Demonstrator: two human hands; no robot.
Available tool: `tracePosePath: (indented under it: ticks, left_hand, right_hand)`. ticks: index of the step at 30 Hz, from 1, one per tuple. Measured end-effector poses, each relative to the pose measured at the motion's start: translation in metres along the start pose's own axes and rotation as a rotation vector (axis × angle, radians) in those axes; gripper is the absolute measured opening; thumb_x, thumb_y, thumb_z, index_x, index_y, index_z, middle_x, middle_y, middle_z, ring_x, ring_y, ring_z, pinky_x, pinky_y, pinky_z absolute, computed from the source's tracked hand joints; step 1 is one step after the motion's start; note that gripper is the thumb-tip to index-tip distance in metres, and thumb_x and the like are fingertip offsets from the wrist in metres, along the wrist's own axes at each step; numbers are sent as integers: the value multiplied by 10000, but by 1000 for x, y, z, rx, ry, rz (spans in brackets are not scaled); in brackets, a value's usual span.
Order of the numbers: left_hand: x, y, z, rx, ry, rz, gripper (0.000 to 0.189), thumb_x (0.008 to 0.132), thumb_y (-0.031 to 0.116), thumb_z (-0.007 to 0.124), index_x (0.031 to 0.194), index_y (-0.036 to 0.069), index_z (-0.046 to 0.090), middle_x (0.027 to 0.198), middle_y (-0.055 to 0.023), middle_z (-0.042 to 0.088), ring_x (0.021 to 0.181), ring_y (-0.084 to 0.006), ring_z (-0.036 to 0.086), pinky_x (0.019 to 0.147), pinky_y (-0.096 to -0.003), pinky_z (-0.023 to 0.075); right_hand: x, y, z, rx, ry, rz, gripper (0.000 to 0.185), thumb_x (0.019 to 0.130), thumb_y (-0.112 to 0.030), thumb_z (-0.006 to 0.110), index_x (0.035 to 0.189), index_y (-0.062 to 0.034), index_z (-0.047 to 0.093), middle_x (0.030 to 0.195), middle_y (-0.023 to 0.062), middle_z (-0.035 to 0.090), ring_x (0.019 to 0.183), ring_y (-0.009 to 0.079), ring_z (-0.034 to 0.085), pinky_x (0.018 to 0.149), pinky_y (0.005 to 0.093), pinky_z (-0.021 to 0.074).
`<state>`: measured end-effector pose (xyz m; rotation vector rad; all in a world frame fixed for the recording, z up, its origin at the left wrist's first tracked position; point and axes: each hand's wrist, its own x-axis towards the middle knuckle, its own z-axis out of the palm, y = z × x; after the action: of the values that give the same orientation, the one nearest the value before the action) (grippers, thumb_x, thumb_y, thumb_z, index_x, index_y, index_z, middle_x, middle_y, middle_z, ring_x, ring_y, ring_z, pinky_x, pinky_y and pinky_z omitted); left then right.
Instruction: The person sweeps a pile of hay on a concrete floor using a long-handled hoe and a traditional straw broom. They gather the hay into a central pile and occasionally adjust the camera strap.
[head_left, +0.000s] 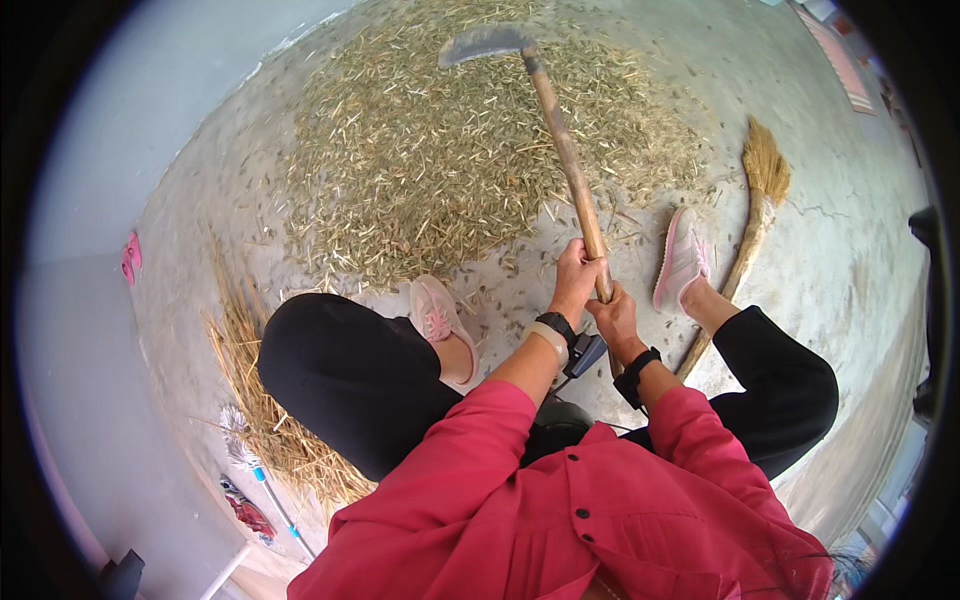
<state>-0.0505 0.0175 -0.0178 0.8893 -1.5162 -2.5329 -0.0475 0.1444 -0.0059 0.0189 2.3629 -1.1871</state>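
Both hands are wrapped around the wooden handle of a long-handled sickle (574, 169). My left hand (577, 275) grips higher up the handle. Just below it, my right hand (616, 319) holds the lower part, and the butt shows beneath. The curved metal blade (486, 43) points left at the far end, slightly blurred, over a spread heap of chopped dry stems (420, 157). Whether the blade touches the heap, I cannot tell.
A straw broom (765, 161) lies right of my right shoe (682, 259). Long dry stalks (300, 450) are bundled beside my left leg, near a mop (238, 442) and a red shoe (251, 517). Pink footwear (132, 259) sits by the left wall (82, 322).
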Motion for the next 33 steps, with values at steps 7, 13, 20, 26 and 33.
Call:
tracePosePath:
  ticks: [7,13,20,26,33]
  left_hand:
    - [-11,-22,-2,281,-96,-254,224,879,42,623,1084,-20,558,948,-57,603,886,-153,595,782,-347,507]
    - [-7,9,11,53,-43,3,250,865,-4,613,1107,-45,566,928,-64,623,849,-141,599,760,-313,505]
    - [-6,19,15,53,-88,-65,285,884,-9,587,1166,-44,570,970,-44,631,883,-129,597,794,-293,493]
    - [-13,27,9,5,-82,-92,410,914,-3,554,1319,-60,531,1070,-63,635,968,-152,615,850,-311,505]
    - [-1,37,11,19,-111,-41,399,935,17,559,1327,-55,537,1191,-86,639,1046,-155,609,921,-305,483]
  right_hand:
    - [-9,10,8,-220,43,56,331,754,-207,740,978,23,658,896,276,706,900,440,700,761,467,534]
    - [9,-6,7,40,99,-19,277,811,-201,731,913,32,621,829,267,691,820,415,703,710,438,531]
    - [28,-5,10,-231,185,-11,360,825,-281,742,921,42,614,837,303,679,848,450,695,720,476,525]
    - [25,-11,8,-70,109,-29,376,829,-297,734,902,47,603,815,311,672,809,479,678,693,498,516]
    - [41,-36,15,-176,192,-84,328,861,-277,690,941,31,610,845,318,676,831,488,673,699,513,521]
